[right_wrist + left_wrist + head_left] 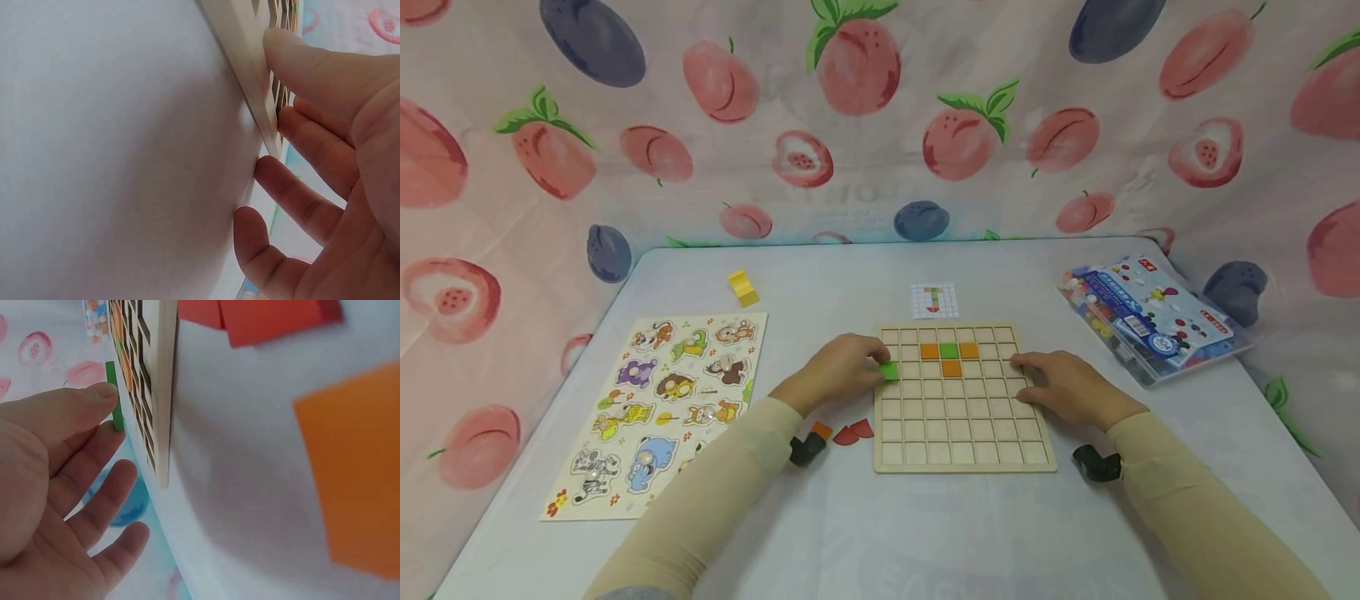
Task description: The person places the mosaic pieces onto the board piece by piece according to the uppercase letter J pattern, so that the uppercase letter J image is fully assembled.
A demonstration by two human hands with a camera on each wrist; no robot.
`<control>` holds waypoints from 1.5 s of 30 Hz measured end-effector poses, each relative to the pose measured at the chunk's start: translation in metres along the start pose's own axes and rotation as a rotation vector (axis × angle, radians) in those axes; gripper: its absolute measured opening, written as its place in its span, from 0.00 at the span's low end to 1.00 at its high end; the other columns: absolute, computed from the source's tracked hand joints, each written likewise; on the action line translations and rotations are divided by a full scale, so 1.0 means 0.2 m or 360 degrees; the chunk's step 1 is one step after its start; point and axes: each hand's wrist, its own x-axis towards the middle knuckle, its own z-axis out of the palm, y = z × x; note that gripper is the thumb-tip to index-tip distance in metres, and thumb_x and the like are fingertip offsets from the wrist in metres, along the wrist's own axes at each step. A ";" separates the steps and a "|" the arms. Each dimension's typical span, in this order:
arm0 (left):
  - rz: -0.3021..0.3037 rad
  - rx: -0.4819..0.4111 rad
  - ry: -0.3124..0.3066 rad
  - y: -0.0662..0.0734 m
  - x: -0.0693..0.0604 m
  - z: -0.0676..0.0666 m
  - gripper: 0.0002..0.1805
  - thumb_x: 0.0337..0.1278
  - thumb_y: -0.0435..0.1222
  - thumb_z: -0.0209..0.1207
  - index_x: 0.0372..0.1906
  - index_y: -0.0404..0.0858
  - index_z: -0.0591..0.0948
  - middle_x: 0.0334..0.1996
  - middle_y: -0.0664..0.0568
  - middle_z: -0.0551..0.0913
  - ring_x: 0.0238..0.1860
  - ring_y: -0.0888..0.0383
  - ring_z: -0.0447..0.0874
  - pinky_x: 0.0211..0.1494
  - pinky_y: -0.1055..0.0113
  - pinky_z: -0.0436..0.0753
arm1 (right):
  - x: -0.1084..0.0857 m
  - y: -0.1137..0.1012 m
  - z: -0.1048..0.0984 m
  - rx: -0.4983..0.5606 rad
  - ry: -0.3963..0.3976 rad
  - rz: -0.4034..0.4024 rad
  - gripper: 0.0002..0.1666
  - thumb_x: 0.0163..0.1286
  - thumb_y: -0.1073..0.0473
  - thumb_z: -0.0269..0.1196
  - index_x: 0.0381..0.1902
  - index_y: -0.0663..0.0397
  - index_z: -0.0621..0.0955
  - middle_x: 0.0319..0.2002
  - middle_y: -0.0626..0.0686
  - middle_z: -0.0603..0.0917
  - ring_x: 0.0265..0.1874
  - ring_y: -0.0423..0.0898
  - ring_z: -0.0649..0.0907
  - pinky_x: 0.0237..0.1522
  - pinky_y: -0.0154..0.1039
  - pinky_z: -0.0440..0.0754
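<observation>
My left hand [847, 367] pinches a green square tile [889, 371] between thumb and index finger, just above the left edge of a wooden grid board [966, 468]. In the left wrist view the green tile [115, 397] stands on edge between the fingertips, the other fingers spread loosely. My right hand [1067, 385] rests at the board's right edge, its thumb and fingertips touching the frame [240, 59]. On the board, orange tiles [929, 351] flank a green tile [949, 351], with another orange tile [951, 368] below it.
Behind the board lies a pattern card [935, 301]. Red pieces [846, 436] and an orange tile [822, 430] lie near my left wrist. An animal puzzle board [651, 400] sits left, with a yellow block [743, 288] beyond it. At right is a plastic case [1157, 317].
</observation>
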 end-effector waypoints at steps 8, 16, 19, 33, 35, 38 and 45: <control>0.0013 -0.0032 -0.0015 0.05 0.02 0.02 0.12 0.61 0.35 0.63 0.49 0.43 0.86 0.46 0.56 0.84 0.51 0.54 0.75 0.61 0.60 0.74 | 0.00 0.00 0.00 -0.0001 -0.0002 -0.0008 0.36 0.69 0.54 0.67 0.71 0.61 0.71 0.67 0.67 0.72 0.66 0.69 0.69 0.65 0.65 0.64; 0.0023 -0.0034 -0.0038 0.08 0.03 0.03 0.13 0.60 0.35 0.64 0.50 0.43 0.85 0.47 0.56 0.84 0.51 0.55 0.76 0.60 0.61 0.75 | 0.00 0.00 0.00 -0.0003 0.0002 -0.0006 0.35 0.69 0.54 0.67 0.71 0.60 0.71 0.67 0.67 0.72 0.66 0.69 0.69 0.65 0.66 0.64; 0.0018 -0.0047 -0.0050 0.09 0.04 0.04 0.13 0.61 0.35 0.64 0.51 0.43 0.85 0.48 0.56 0.84 0.52 0.55 0.75 0.60 0.62 0.75 | 0.00 0.00 0.00 -0.0005 0.0008 -0.0013 0.35 0.69 0.54 0.67 0.70 0.61 0.72 0.66 0.67 0.72 0.66 0.69 0.69 0.65 0.66 0.64; 0.0061 -0.0020 -0.0103 0.14 0.07 0.07 0.15 0.61 0.38 0.66 0.53 0.44 0.85 0.50 0.56 0.83 0.48 0.56 0.74 0.57 0.63 0.75 | -0.01 -0.01 -0.01 0.0011 0.0006 -0.0011 0.35 0.69 0.54 0.67 0.70 0.61 0.72 0.67 0.67 0.72 0.66 0.69 0.69 0.65 0.66 0.64; 0.0073 -0.0028 -0.0105 0.15 0.07 0.07 0.15 0.61 0.39 0.67 0.52 0.44 0.85 0.50 0.56 0.83 0.46 0.57 0.74 0.56 0.64 0.75 | -0.01 -0.01 -0.01 0.0011 0.0003 -0.0007 0.35 0.69 0.54 0.67 0.70 0.61 0.71 0.67 0.67 0.72 0.66 0.69 0.69 0.65 0.66 0.64; 0.0095 -0.0036 -0.0109 0.16 0.07 0.08 0.15 0.61 0.40 0.67 0.53 0.44 0.85 0.50 0.56 0.83 0.46 0.57 0.75 0.56 0.64 0.75 | -0.01 -0.01 -0.01 0.0014 0.0000 -0.0009 0.36 0.69 0.54 0.67 0.70 0.61 0.72 0.67 0.67 0.72 0.66 0.69 0.69 0.65 0.65 0.64; 0.0061 -0.0045 -0.0130 0.19 0.08 0.09 0.15 0.62 0.39 0.66 0.53 0.45 0.85 0.53 0.56 0.82 0.51 0.57 0.74 0.60 0.63 0.74 | 0.00 -0.01 -0.01 0.0009 -0.0001 -0.0033 0.36 0.69 0.53 0.67 0.70 0.62 0.72 0.66 0.67 0.73 0.66 0.69 0.69 0.65 0.65 0.64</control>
